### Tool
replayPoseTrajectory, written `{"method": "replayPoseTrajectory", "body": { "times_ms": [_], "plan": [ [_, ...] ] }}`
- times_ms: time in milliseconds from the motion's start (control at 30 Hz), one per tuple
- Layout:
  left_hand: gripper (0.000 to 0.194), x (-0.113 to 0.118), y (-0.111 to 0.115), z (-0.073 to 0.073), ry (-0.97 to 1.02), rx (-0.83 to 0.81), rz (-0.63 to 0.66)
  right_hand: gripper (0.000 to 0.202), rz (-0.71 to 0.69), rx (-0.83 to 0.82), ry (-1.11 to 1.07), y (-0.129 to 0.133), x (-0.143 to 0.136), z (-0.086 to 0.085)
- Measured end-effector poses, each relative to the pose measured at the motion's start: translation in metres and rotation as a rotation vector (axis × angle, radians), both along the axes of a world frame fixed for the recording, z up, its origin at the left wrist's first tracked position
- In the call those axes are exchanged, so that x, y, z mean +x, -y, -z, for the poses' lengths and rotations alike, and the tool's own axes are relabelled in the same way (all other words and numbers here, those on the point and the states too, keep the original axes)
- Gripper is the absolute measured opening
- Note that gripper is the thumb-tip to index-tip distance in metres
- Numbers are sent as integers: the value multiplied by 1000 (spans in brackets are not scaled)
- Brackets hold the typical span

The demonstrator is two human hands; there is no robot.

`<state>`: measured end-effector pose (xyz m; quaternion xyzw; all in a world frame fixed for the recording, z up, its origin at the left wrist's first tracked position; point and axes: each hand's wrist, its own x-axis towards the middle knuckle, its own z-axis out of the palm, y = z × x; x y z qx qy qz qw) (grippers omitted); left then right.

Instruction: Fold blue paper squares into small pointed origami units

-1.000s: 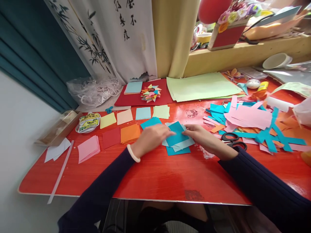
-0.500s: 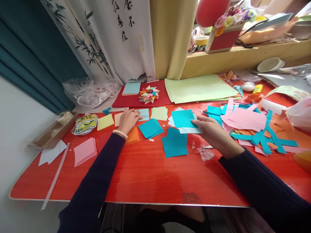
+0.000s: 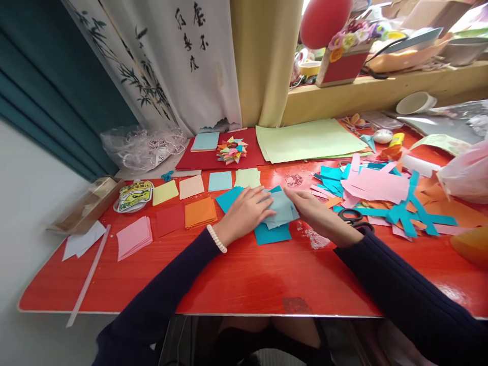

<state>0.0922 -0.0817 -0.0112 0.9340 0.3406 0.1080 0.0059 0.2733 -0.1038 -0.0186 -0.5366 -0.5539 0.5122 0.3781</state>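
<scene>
Small light-blue paper squares [image 3: 282,212] lie in a loose, slightly fanned bunch at the middle of the table. From the right, my right hand [image 3: 314,216] grips their edge, its lower fingers hidden behind the paper. My left hand [image 3: 246,211], wearing a cream beaded bracelet [image 3: 216,239], rests its outstretched fingers on the bunch's left side; its thumb is hidden. Below the bunch a teal paper square [image 3: 272,235] shows. Another teal stack [image 3: 227,198] is partly covered by my left hand. Pale green [image 3: 247,178] and light-blue squares [image 3: 220,181] sit just behind.
Orange [image 3: 200,212], red [image 3: 170,219] and pink paper stacks [image 3: 133,238] lie to the left. Black scissors [image 3: 353,217] sit beside my right wrist, near a heap of paper scraps [image 3: 381,185]. A folded-paper ring [image 3: 232,151] and large green sheets [image 3: 308,141] lie behind.
My left hand has left the back row of squares and come right, onto the bunch in my right hand. Light-blue paper now shows on top where teal was. My right hand moved slightly down.
</scene>
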Motion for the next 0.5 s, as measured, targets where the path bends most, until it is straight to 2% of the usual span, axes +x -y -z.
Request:
{"method": "replayPoseTrajectory", "body": {
  "times_ms": [67,167,233,333,400,500],
  "plan": [
    [31,-4,4,-2,-33,-16,-2,27,-24,-2,60,-3,3,4],
    [46,-27,-5,-1,-68,-34,-75,23,-53,26,164,-7,10,9],
    [57,-45,-13,4,-91,-46,-127,21,-72,61,243,-7,14,9],
    [56,-61,-21,13,-100,-48,-172,22,-82,129,363,-5,15,7],
    [52,-63,-18,15,-91,-45,-169,32,-61,188,423,-3,15,6],
    [54,-53,-5,14,-83,-54,-111,62,-67,231,535,1,17,7]
  ]
}}
